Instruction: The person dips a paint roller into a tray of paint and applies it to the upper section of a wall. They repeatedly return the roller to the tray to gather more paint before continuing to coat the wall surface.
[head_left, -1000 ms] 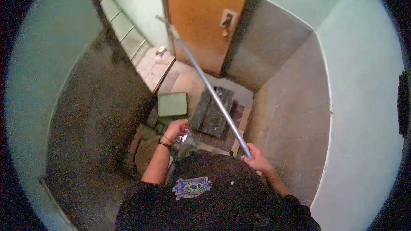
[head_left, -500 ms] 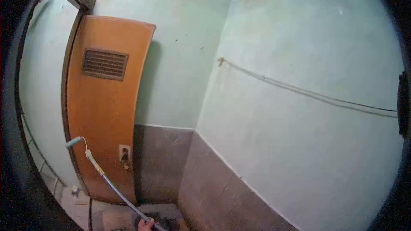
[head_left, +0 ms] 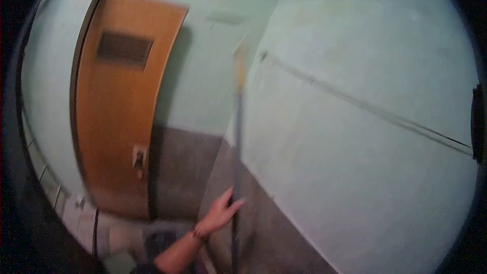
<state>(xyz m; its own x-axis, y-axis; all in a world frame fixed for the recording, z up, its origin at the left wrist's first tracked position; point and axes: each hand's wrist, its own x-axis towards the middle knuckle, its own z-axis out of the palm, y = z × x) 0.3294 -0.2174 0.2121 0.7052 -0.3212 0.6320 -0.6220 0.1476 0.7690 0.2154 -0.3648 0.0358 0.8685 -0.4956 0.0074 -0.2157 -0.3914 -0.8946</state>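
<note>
The pole [head_left: 237, 137] is a slim, round, grey metal tube with a dull sheen; its upper part carries a yellowish section that blurs out against the wall, so the head at the top cannot be made out. Its long axis stands nearly upright, running from the bottom edge of the view, just right of centre, up along the room corner where the two walls meet, with the top end pointing toward the ceiling. The left hand [head_left: 221, 211] is wrapped around the pole low on its length, fingers [head_left: 235, 204] curled across the tube and thumb side up; a dark band sits at the wrist and the bare forearm rises from the lower edge of the view. The right hand is out of view. The right wall [head_left: 365, 71] is smooth pale green plaster above a rough grey-brown lower band [head_left: 284, 233]; a thin dark cable [head_left: 375, 111] runs slantwise across the plaster, descending toward the right edge. The back wall bears the same two finishes. To the left stands a flat orange wooden door [head_left: 116, 122] with a rectangular slatted vent [head_left: 124, 48] near its top and a small lock plate [head_left: 138, 158] lower down. The pole lies close against the corner, well apart from the door; open wall surface extends to its right.
</note>
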